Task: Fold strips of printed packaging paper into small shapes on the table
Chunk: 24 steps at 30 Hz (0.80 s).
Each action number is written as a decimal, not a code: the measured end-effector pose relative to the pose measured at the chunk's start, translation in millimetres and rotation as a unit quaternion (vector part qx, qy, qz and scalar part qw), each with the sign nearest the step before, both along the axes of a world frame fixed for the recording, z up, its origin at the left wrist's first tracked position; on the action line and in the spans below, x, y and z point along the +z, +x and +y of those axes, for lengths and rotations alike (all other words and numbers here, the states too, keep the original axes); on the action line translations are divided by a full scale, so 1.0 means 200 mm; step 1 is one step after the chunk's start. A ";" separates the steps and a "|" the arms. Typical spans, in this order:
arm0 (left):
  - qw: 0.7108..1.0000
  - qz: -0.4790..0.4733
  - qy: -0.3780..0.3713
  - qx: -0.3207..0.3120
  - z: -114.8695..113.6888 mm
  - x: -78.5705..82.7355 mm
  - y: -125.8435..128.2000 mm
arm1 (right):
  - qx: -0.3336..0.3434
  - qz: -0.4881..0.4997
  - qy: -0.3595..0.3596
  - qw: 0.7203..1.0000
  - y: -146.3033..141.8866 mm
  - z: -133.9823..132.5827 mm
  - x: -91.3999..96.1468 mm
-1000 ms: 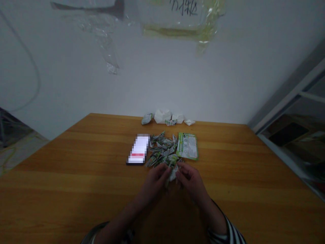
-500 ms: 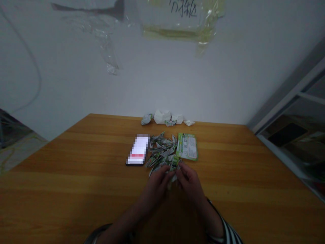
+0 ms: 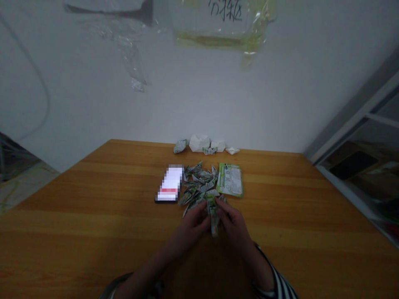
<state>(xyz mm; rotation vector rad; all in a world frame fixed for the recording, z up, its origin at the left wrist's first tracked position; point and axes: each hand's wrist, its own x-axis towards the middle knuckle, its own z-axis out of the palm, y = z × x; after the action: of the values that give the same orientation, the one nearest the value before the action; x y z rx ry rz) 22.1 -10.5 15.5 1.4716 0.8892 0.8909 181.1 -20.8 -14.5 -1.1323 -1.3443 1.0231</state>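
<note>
Between my two hands stretches a narrow, folded green-and-white wrapper (image 3: 213,218), its lower end hanging toward me. My left hand (image 3: 193,221) pinches its left side, fingers curled. On the other side, my right hand (image 3: 233,220) grips it near the upper part with thumb and fingers closed. Just beyond my fingers lies a heap of crumpled green-and-white wrappers (image 3: 199,182), partly hidden by my hands. A flat green packet with a white printed panel (image 3: 231,180) lies to the right of the heap.
A phone with a blurred bright screen (image 3: 170,182) lies left of the heap. Along the wall sit crumpled white tissues (image 3: 199,143) and a crumpled grey-green wrapper (image 3: 180,146). The wooden table (image 3: 93,199) meets the wall behind; metal shelving (image 3: 352,120) stands at right.
The wrapper between my hands has been turned and now hangs lengthwise toward me, showing more of its length. Both hands have shifted only slightly. The heap, phone and flat packet look unmoved.
</note>
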 end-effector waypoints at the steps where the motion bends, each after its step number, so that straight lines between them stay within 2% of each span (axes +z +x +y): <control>1: 1.000 -0.002 0.000 -0.006 0.00 0.00 0.00 | 0.007 -0.012 0.008 1.000 0.00 0.00 0.00; 3: 1.000 0.010 0.020 -0.001 0.00 0.00 0.01 | 0.023 -0.042 0.020 0.999 -0.01 -0.01 0.00; 6: 0.994 0.071 0.074 0.043 -0.01 0.01 0.02 | 0.031 -0.115 0.061 0.991 -0.01 -0.02 0.02; 10: 0.969 0.174 0.148 0.092 -0.03 0.00 0.01 | -0.037 -0.231 0.125 0.964 0.00 -0.03 0.04; 12: 0.960 0.204 0.172 0.089 -0.04 -0.02 0.00 | -0.052 -0.235 0.153 0.959 0.00 -0.03 0.04; 14: 0.959 0.208 0.174 0.079 -0.04 -0.04 0.00 | -0.047 -0.196 0.173 0.964 0.00 -0.04 0.04; 17: 0.978 0.130 0.146 0.069 -0.02 -0.03 0.00 | -0.058 -0.093 0.161 0.981 0.00 -0.05 0.04; 20: 0.996 0.018 0.069 0.054 0.00 0.02 -0.01 | -0.063 0.001 0.132 0.989 0.00 -0.04 0.04; 24: 0.994 -0.075 -0.070 0.045 0.01 0.06 -0.03 | -0.052 -0.011 0.133 0.990 0.02 -0.01 0.06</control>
<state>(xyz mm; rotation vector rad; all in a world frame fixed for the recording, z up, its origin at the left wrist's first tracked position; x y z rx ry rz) 16.0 -9.1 27.5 1.2355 0.8939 0.9718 185.4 -23.3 -2.9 -1.0033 -1.3778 0.7339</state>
